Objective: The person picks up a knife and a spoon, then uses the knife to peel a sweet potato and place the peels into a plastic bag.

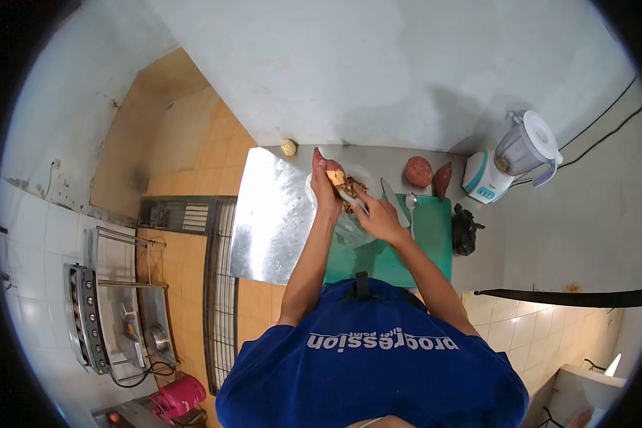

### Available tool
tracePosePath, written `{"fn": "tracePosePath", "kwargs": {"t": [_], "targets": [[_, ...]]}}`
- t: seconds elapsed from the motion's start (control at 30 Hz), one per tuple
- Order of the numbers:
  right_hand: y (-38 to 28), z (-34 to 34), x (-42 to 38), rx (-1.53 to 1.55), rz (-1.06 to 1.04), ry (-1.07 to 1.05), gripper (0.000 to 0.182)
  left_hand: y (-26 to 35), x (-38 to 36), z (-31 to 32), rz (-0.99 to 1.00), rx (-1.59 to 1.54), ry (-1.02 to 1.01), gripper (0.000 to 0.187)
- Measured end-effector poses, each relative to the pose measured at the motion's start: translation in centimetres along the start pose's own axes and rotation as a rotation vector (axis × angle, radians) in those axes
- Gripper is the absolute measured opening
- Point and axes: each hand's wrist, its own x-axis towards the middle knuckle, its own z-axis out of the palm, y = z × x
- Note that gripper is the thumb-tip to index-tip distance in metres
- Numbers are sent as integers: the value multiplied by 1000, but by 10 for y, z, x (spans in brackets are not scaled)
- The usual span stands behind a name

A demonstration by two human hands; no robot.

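My left hand (324, 187) is wrapped round a red-skinned sweet potato (334, 173), partly peeled, with orange flesh showing. Close to its right, my right hand (375, 214) has its fingers closed; whatever it holds is too small to make out. Brown peelings (352, 190) lie between and below the hands, over a clear plastic bag (358, 230). The bag rests partly on a green cutting board (429, 242). A knife (394, 202) and a spoon (411, 207) lie just right of my right hand.
Two reddish tubers (419, 171) (443, 181) and a white blender (489, 176) stand to the right, with a black plastic bag (465, 230) below them. A small pale round item (289, 147) sits at the back left of the metal counter (267, 221).
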Motion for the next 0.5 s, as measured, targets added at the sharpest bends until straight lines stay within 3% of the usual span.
{"fn": "tracePosePath", "kwargs": {"t": [0.07, 0.2, 0.3, 0.4, 0.5], "targets": [[4, 1, -14, -57, 76, -134, 57, 4, 14, -8, -6, 101, 18, 35], [1, -6, -18, 24, 149, -173, 58, 15, 12, 0, 36, 135, 1, 39], [-10, -16, 2, 74, 109, -58, 57, 1, 15, -10, -122, 135, 39, 38], [-8, -14, 14, 148, 67, 18, 55, -7, 1, -2, -142, 73, 34, 30], [-1, -7, 7, 33, 14, 36, 55, -2, 4, -4, -163, 51, 48, 34]]}}
